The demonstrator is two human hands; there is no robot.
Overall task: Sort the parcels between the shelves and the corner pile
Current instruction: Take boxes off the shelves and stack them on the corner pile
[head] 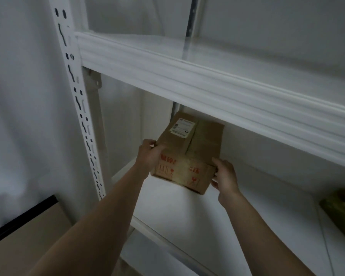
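both hands grip one brown parcel: my left hand curled round its left edge, my right hand clasping its right end. it sits between them on the lower shelf, under the upper shelf. a dark green parcel lies well to my right. judgement: sorting partly done; corner pile not in view.

- Centre frame: parcel, between upper shelf and lower shelf.
- Left hand on its left side, right hand on its right corner.
- Far right edge, on the lower shelf: a bundle, possibly another package.
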